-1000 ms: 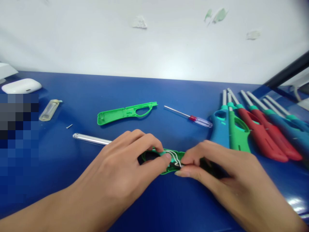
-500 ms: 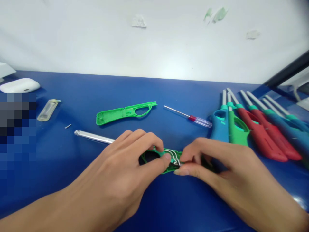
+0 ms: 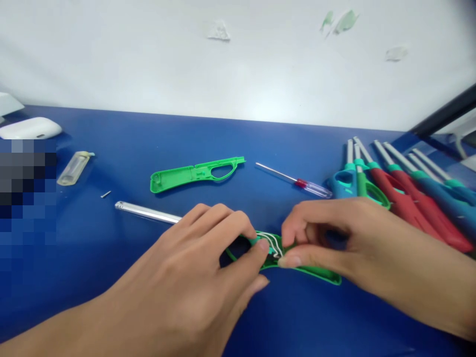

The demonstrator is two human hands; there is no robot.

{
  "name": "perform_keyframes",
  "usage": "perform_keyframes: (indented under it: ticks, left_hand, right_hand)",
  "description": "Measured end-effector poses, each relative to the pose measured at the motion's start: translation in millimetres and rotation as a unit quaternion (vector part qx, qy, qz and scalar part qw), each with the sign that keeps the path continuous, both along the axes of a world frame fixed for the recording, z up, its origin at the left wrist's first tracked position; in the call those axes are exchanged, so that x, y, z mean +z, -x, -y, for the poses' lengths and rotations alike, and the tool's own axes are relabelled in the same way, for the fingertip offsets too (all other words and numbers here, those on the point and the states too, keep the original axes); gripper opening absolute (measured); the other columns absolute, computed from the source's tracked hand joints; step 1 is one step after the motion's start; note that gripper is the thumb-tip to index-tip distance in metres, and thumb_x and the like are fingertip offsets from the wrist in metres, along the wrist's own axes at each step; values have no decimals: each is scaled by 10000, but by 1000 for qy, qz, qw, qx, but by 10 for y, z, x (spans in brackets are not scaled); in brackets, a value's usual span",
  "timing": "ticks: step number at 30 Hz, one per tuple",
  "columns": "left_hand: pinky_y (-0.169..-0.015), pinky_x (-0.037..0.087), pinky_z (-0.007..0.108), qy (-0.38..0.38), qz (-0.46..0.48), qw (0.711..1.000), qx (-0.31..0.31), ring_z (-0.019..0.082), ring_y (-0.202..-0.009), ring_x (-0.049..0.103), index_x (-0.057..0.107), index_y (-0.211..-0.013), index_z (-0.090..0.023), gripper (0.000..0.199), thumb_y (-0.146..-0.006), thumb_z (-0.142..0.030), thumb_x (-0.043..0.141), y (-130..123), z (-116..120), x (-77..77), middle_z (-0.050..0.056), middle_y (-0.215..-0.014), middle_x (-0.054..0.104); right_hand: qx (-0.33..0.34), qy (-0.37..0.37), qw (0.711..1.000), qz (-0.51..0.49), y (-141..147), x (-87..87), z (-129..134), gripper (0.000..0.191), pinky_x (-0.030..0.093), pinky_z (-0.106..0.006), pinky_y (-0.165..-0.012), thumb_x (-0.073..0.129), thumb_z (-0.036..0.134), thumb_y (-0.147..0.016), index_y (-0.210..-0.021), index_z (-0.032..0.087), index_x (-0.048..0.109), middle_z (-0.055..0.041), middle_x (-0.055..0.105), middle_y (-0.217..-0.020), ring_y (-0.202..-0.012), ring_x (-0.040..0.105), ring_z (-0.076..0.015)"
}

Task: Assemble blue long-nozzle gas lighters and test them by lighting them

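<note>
In front of me lies an opened gas lighter, its green half-shell [image 3: 323, 274] facing up with a pair of white wires [image 3: 273, 241] inside. My left hand [image 3: 208, 263] grips the shell near its trigger loop, thumb and index finger on the inner parts. From under that hand the silver lighter tube [image 3: 148, 213] sticks out to the left. My right hand [image 3: 327, 238] pinches at the wire ends in the middle of the shell; the fingertips hide exactly what is between them. The other green half-shell [image 3: 173, 179] rests farther back, hollow side showing.
A screwdriver [image 3: 312, 188] with a clear handle lies behind my right hand. Several whole lighters [image 3: 409, 198] are lined up at the right. To the left are a clear fuel tank [image 3: 75, 168], a small metal pin [image 3: 106, 194] and a white case [image 3: 31, 129].
My right hand has turned and lifted slightly, uncovering the right end of the green half-shell. The left hand keeps its hold. The whole view has shifted a little.
</note>
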State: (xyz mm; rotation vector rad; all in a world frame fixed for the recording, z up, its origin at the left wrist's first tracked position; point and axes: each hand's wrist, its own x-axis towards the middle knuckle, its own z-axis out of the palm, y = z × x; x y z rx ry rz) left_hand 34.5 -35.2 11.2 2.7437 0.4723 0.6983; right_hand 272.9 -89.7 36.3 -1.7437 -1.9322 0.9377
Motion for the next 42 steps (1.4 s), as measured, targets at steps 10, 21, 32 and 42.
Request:
perform_keyframes:
  ticks: [10, 21, 32, 42]
  left_hand:
    - [-693, 452, 368, -24, -17, 1000, 4, 211, -852, 540, 690, -1101, -146, 230, -980, -112, 498, 34, 4, -58, 78, -976, 612]
    - [-734, 472, 366, 0, 32, 999, 40, 185, -832, 602, 573, -1233, -209, 203, -1033, -184, 550, 68, 64, -108, -4, -962, 677]
    - [-747, 508, 285, 62, 30, 997, 23, 139, -805, 646, 433, -1305, -253, 287, -1031, -191, 492, 94, -12, -13, -50, -1011, 703]
    - [-909, 460, 339, -6, -9, 1000, 29, 158, -994, 598, 651, -1158, -231, 153, -1045, -278, 559, 206, -88, -30, -14, -1131, 651]
  right_hand:
    - [64, 112, 990, 51, -1, 111, -279, 206, 299, -190, -349, 791, 403, -823, -705, 296, 660, 92, 534, -505, -434, 464, -87]
    - [91, -135, 981, 108, 50, 71, 0, 217, 533, -274, -888, 715, 489, -913, -1085, 385, 630, 77, 678, -1125, -1069, 648, -155]
    - [173, -309, 927, 119, 80, -209, 137, 248, 477, -194, -987, 536, 274, -1045, -1243, 300, 683, 40, 685, -1239, -1104, 611, -101]
    - [206, -274, 936, 80, 38, -232, 130, 316, 510, -177, -999, 566, 182, -1008, -1300, 278, 643, 25, 660, -1302, -1188, 606, -95]
